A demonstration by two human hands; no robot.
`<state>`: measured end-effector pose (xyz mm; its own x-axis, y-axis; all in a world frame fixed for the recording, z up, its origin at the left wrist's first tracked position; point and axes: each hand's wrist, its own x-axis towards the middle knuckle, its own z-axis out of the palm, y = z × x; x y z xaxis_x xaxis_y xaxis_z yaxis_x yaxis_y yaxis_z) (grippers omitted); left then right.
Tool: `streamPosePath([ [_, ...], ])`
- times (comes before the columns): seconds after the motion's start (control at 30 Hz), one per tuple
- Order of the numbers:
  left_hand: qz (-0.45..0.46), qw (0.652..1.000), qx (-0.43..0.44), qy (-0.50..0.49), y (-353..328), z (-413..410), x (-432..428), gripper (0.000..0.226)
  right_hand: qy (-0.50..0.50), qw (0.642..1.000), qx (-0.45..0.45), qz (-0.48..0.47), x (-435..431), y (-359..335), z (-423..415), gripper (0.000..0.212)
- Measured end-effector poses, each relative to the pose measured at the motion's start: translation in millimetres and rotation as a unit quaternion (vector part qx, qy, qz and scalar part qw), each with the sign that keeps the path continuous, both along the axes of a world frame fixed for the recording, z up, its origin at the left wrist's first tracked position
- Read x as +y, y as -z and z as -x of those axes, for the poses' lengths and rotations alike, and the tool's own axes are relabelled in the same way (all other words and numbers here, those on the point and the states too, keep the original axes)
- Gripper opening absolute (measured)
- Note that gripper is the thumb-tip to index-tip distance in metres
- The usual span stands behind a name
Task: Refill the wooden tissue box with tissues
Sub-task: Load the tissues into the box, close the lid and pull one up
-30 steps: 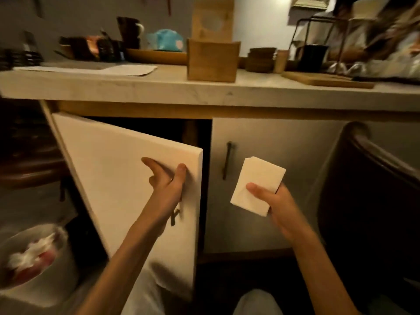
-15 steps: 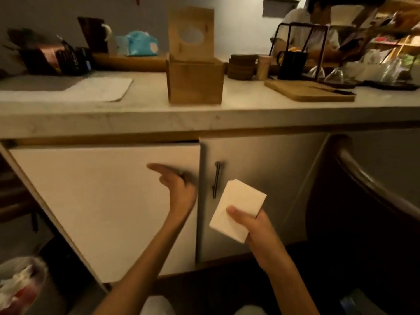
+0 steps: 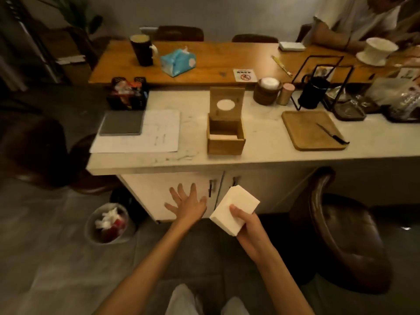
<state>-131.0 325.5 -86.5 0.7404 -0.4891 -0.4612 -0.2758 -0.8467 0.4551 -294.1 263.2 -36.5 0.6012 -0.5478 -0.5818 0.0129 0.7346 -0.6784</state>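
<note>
The right hand [image 3: 248, 226] grips a white tissue stack [image 3: 234, 210] flat — ready to drop into the wooden tissue box [image 3: 225, 137], which stands lid-up on the bench [image 3: 268, 142]. The left hand [image 3: 187, 204], fingers spread and empty, is at the cupboard door [image 3: 159, 189] — probably pressing it shut.

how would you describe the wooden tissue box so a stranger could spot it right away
Look at the white counter, near the middle. The wooden tissue box sits between paper sheets and a wooden tray. Its lid stands upright, with an oval hole.
</note>
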Motion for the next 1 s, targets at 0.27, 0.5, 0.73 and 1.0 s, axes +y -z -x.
streamPosePath([
  [0.27,0.339,0.814,0.461,-0.100,-157,38,67,0.087,0.063,0.992,-0.085,-0.074,41,-120,-4,0.047],
  [0.5,0.379,0.840,0.388,-0.019,-186,55,29,0.044,0.092,0.984,-0.128,-0.078,27,-133,7,0.043],
  [0.73,0.362,0.882,0.295,0.066,-173,46,-61,0.024,-0.022,0.987,-0.001,0.161,-85,-123,47,0.047],
  [1.0,0.351,0.914,0.147,0.141,-123,36,-193,0.024,-0.096,0.902,0.130,0.402,-235,-77,27,0.043],
])
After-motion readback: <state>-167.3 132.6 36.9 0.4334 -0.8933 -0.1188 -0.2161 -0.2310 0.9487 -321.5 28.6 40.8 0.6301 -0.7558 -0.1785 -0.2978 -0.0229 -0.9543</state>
